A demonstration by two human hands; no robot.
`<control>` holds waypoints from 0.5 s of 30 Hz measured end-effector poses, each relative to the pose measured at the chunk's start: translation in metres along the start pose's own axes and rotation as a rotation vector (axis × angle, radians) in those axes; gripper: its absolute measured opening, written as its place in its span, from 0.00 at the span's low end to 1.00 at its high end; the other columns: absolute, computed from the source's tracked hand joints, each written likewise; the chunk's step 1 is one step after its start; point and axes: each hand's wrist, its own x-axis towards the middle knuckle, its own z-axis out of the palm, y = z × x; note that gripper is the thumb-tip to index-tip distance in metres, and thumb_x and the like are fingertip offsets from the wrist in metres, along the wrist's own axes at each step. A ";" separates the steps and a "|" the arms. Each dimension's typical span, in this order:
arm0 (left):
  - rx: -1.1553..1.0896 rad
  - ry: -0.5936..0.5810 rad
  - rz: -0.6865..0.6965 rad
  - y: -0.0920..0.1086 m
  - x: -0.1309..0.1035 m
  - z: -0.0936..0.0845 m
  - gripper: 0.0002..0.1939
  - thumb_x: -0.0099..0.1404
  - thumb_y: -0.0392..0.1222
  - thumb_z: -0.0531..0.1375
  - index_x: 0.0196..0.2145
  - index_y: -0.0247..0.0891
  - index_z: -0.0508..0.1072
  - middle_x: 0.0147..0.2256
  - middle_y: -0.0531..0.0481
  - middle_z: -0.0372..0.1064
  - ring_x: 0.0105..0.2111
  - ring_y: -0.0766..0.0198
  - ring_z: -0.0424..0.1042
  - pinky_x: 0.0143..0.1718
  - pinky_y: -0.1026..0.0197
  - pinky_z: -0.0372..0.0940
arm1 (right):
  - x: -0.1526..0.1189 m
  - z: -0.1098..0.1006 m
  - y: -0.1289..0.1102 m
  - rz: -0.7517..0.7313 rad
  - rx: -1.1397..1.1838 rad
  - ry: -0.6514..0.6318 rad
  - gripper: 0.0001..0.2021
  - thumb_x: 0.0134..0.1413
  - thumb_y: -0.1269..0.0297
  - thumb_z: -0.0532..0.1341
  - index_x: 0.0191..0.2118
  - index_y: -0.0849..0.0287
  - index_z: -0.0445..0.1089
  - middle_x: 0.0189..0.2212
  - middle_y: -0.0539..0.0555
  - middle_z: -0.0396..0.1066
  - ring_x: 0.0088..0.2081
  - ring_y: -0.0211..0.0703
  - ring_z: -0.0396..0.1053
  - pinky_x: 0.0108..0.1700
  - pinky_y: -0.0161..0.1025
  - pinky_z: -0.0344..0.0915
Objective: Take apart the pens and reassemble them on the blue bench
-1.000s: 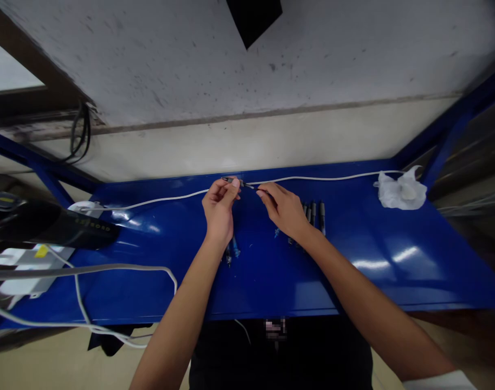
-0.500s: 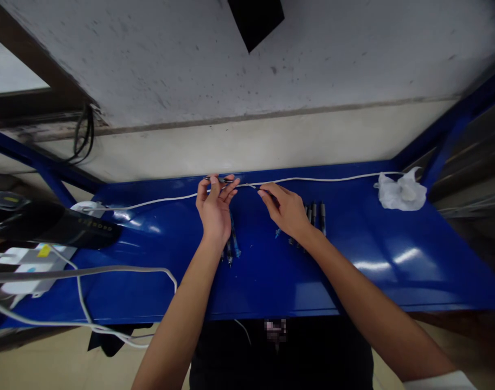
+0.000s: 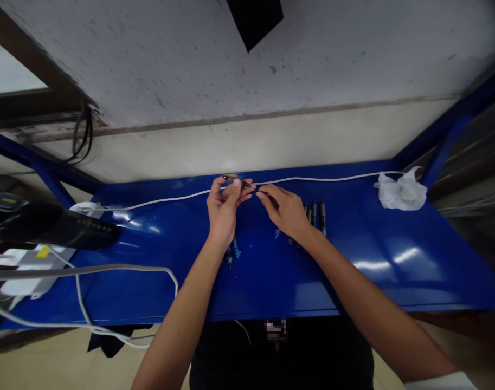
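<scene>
My left hand (image 3: 223, 208) holds a dark pen (image 3: 230, 178) between thumb and fingers, its narrow end pointing right. Close by on the right, my right hand (image 3: 285, 208) is pinched, its fingertips almost meeting the pen's end. A small dark piece shows within that pinch, too little of it to name. Several blue and dark pens (image 3: 236, 249) lie on the blue table, partly hidden under my left wrist. More dark pens with grey grips (image 3: 322, 212) lie beside my right wrist, some covered by it.
A white cable (image 3: 332, 179) runs along the back of the blue table (image 3: 263, 287). At the right end sits a crumpled white plastic bag (image 3: 402, 190). On the left are a black bottle-shaped object (image 3: 68, 225), a white power strip (image 3: 31, 273) and loose cables.
My left hand has moved slightly right with the pen, bringing its end close to my right fingertips, and the fingers have curled more. My right hand has hardly moved.
</scene>
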 end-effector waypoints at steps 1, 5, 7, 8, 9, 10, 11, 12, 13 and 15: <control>0.006 -0.008 0.005 0.000 0.000 0.000 0.17 0.68 0.48 0.74 0.48 0.43 0.74 0.44 0.46 0.86 0.43 0.58 0.86 0.45 0.58 0.78 | 0.000 0.000 0.000 0.001 0.007 0.000 0.11 0.79 0.57 0.57 0.54 0.51 0.76 0.51 0.54 0.84 0.48 0.50 0.82 0.46 0.42 0.72; 0.024 -0.026 0.022 -0.002 0.001 -0.001 0.18 0.64 0.42 0.77 0.47 0.42 0.75 0.41 0.49 0.85 0.43 0.59 0.85 0.44 0.59 0.79 | 0.000 -0.001 -0.001 0.000 0.005 -0.013 0.11 0.79 0.57 0.57 0.53 0.50 0.76 0.51 0.54 0.84 0.48 0.50 0.82 0.46 0.42 0.72; 0.031 -0.024 0.025 -0.003 0.001 -0.001 0.17 0.63 0.41 0.77 0.46 0.42 0.77 0.40 0.49 0.84 0.43 0.60 0.85 0.44 0.59 0.79 | 0.000 0.000 0.000 -0.006 -0.003 -0.014 0.11 0.79 0.57 0.57 0.53 0.50 0.76 0.51 0.54 0.84 0.47 0.50 0.82 0.45 0.42 0.72; 0.034 -0.020 0.029 -0.003 0.001 -0.001 0.16 0.63 0.41 0.77 0.45 0.41 0.78 0.40 0.49 0.84 0.43 0.60 0.85 0.43 0.60 0.79 | 0.000 0.000 0.000 -0.009 -0.006 -0.014 0.11 0.79 0.57 0.57 0.53 0.50 0.76 0.50 0.54 0.84 0.47 0.50 0.82 0.45 0.42 0.71; 0.035 -0.012 0.035 -0.003 0.001 -0.001 0.15 0.63 0.41 0.77 0.44 0.41 0.78 0.40 0.49 0.84 0.43 0.60 0.84 0.43 0.60 0.78 | 0.000 0.001 0.000 -0.011 -0.009 -0.011 0.11 0.79 0.58 0.57 0.53 0.50 0.76 0.50 0.54 0.84 0.46 0.50 0.82 0.45 0.41 0.71; 0.033 -0.002 0.042 -0.003 0.001 -0.001 0.14 0.64 0.41 0.76 0.44 0.41 0.78 0.40 0.48 0.84 0.43 0.60 0.84 0.43 0.60 0.78 | 0.000 0.001 0.001 -0.011 -0.014 -0.009 0.11 0.79 0.57 0.57 0.53 0.50 0.76 0.49 0.54 0.84 0.46 0.49 0.82 0.44 0.41 0.71; 0.028 0.009 0.049 -0.002 0.001 -0.001 0.14 0.64 0.42 0.76 0.44 0.41 0.79 0.41 0.48 0.84 0.43 0.60 0.84 0.43 0.60 0.78 | 0.000 0.001 0.001 -0.010 -0.021 -0.007 0.11 0.79 0.57 0.57 0.52 0.51 0.76 0.48 0.54 0.84 0.45 0.49 0.82 0.44 0.41 0.71; 0.020 0.020 0.055 -0.002 0.001 -0.001 0.13 0.64 0.42 0.76 0.44 0.41 0.79 0.42 0.48 0.84 0.43 0.60 0.84 0.43 0.60 0.78 | 0.000 0.001 0.001 -0.009 -0.027 -0.004 0.11 0.79 0.57 0.57 0.52 0.51 0.77 0.47 0.54 0.84 0.43 0.49 0.81 0.43 0.41 0.70; 0.008 0.030 0.060 -0.001 0.001 -0.002 0.13 0.65 0.42 0.75 0.44 0.41 0.79 0.42 0.48 0.84 0.43 0.60 0.84 0.43 0.61 0.77 | 0.000 0.001 0.001 -0.006 -0.030 -0.001 0.12 0.79 0.56 0.57 0.51 0.51 0.77 0.45 0.54 0.84 0.43 0.48 0.81 0.43 0.41 0.70; -0.020 0.045 0.067 0.001 0.002 -0.003 0.13 0.65 0.41 0.75 0.45 0.41 0.79 0.42 0.48 0.84 0.45 0.60 0.84 0.44 0.61 0.77 | 0.000 0.001 0.000 -0.002 -0.028 0.004 0.12 0.79 0.56 0.56 0.50 0.52 0.77 0.44 0.54 0.83 0.41 0.48 0.81 0.43 0.41 0.70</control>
